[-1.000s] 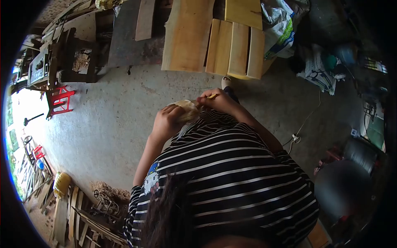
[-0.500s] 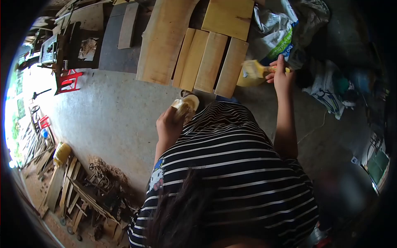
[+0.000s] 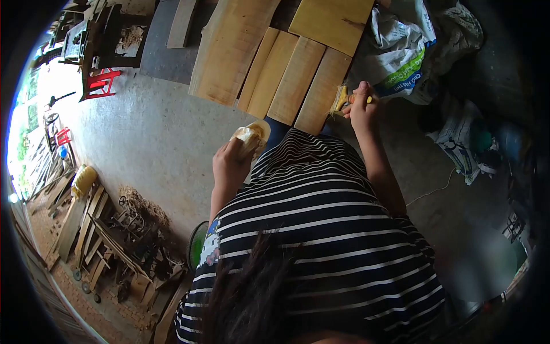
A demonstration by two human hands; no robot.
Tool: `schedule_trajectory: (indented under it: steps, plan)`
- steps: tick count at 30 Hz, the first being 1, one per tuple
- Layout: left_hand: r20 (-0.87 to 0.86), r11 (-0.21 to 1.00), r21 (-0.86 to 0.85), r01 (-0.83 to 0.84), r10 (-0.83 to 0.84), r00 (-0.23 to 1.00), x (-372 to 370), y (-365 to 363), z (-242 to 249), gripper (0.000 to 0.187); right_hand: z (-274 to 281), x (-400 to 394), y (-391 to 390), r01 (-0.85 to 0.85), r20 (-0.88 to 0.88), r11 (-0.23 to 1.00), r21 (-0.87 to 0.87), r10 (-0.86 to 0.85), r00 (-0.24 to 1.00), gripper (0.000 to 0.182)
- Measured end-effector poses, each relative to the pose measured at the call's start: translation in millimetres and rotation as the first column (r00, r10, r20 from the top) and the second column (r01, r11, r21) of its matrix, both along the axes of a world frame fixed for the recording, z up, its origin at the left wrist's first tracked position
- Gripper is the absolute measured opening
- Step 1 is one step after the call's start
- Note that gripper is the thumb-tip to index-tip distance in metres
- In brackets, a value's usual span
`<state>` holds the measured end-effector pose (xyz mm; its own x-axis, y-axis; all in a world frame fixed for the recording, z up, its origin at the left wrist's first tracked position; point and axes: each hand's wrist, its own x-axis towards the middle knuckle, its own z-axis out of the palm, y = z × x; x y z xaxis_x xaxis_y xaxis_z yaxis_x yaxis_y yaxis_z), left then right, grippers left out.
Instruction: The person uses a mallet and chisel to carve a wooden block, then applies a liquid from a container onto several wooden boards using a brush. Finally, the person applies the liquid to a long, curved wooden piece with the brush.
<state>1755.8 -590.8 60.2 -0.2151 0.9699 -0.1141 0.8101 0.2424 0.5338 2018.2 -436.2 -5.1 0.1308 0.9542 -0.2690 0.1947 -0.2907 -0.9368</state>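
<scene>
Since the earlier frame, I am bringing the right hand [image 3: 363, 114] and brush [image 3: 342, 100] closer to the rightmost narrow board [image 3: 324, 92]. I am positioning the bristles at its edge; contact is remaining unclear. The right fingers [image 3: 363, 86] are gripping the brush; the left fingers [image 3: 231, 147] are holding a tub [image 3: 252, 133].
</scene>
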Motion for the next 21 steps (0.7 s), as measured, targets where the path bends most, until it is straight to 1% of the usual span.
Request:
schedule_trajectory:
  steps: [3, 6, 9, 10, 12, 13, 15, 16, 17, 18, 19, 20, 21]
  plan:
    - [0.017, 1.0, -0.008, 0.004, -0.004, 1.0, 12, 6, 5, 0.023, 10, 0, 6, -0.081, 0.042, 0.997, 0.016, 0.08, 0.996, 0.042]
    - [0.021, 1.0, 0.016, 0.014, -0.015, 1.0, 17, 7, 2, 0.023, 15, 15, 16, -0.018, 0.007, 0.995, -0.103, 0.019, 1.0, 0.044]
    - [0.01, 1.0, 0.019, 0.009, -0.009, 1.0, 20, 6, 0, 0.023, 36, 34, 29, -0.032, 0.092, 0.997, -0.066, 0.038, 0.995, 0.047]
    - [-0.006, 1.0, 0.013, 0.005, -0.005, 1.0, 21, 5, 0, 0.023, 44, 40, 33, -0.063, 0.14, 0.998, -0.024, 0.066, 0.988, 0.042]
    - [0.0, 1.0, 0.013, -0.007, 0.007, 1.0, 26, 2, 0, 0.023, 40, 46, 41, -0.097, 0.096, 0.976, 0.195, 0.079, 0.992, 0.033]
    - [0.002, 1.0, 0.016, -0.011, 0.01, 1.0, 28, 0, -1, 0.023, 33, 45, 45, -0.105, 0.099, 0.976, 0.19, 0.088, 0.991, 0.033]
    - [0.011, 1.0, 0.014, -0.019, 0.019, 1.0, 33, -5, -3, 0.023, 8, 43, 53, -0.269, 0.138, 0.873, 0.406, 0.232, 0.963, 0.022]
    - [0.017, 1.0, 0.017, -0.019, 0.019, 1.0, 35, -8, -4, 0.024, -15, 40, 49, -0.341, 0.313, 0.876, 0.341, 0.236, 0.92, 0.017]
    - [0.023, 0.999, 0.011, -0.032, 0.031, 0.999, 38, -11, -5, 0.024, -18, 25, 35, -0.379, 0.298, 0.855, 0.354, 0.281, 0.912, 0.014]
    - [0.035, 0.999, 0.001, -0.045, 0.045, 0.998, 40, -14, -6, 0.024, -17, 14, 21, -0.482, 0.376, 0.733, 0.48, 0.324, 0.868, 0.014]
    - [0.045, 0.998, -0.008, -0.059, 0.059, 0.997, 41, -15, -7, 0.024, -11, 4, 2, -0.526, 0.263, 0.789, 0.319, 0.459, 0.849, 0.016]
    - [0.048, 0.997, -0.014, -0.071, 0.071, 0.996, 42, -17, -7, 0.024, 1, -4, -10, -0.569, 0.143, 0.787, 0.239, 0.551, 0.822, 0.022]
    - [0.049, 0.994, -0.021, -0.106, 0.107, 0.993, 43, -19, -5, 0.023, 9, -6, -16, -0.552, 0.051, 0.825, 0.118, 0.55, 0.833, 0.025]
